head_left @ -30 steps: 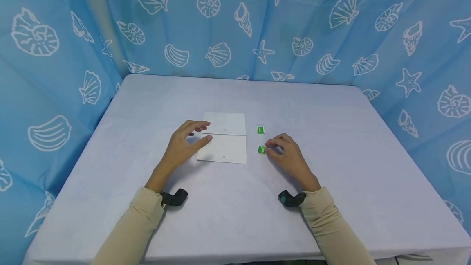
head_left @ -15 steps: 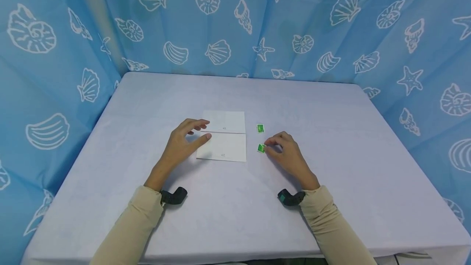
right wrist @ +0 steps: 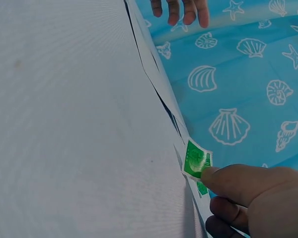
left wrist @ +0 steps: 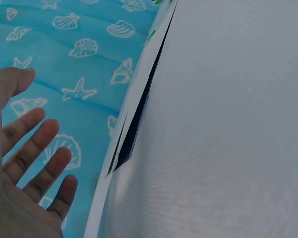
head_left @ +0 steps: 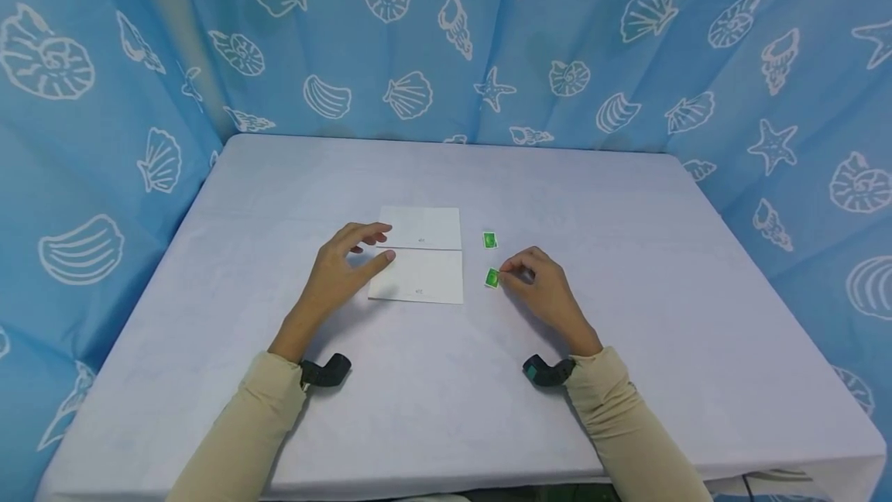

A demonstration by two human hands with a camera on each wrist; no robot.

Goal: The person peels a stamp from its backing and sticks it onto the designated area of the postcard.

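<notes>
My right hand (head_left: 545,289) pinches a small green stamp (right wrist: 195,159) with a white border between thumb and fingers. In the right wrist view the stamp stands tilted at the fingertips. A second green stamp (head_left: 490,240) lies flat on the table just beyond it. Two white paper rectangles, the far one (head_left: 425,227) and the near one (head_left: 418,273), lie one behind the other to the left of the stamps. Each bears a small grey mark. Over their left edges hovers my left hand (head_left: 341,266), fingers spread apart from the thumb, holding nothing.
A white cloth (head_left: 446,409) covers the table. Blue curtains (head_left: 446,45) with white shell and starfish prints stand along the back and both sides. A dark gap (left wrist: 131,141) shows under the raised edge of the paper in the left wrist view.
The pinched stamp has turned and tilted slightly in my right fingers. My left hand keeps its pose over the papers. The head view has shifted a little.
</notes>
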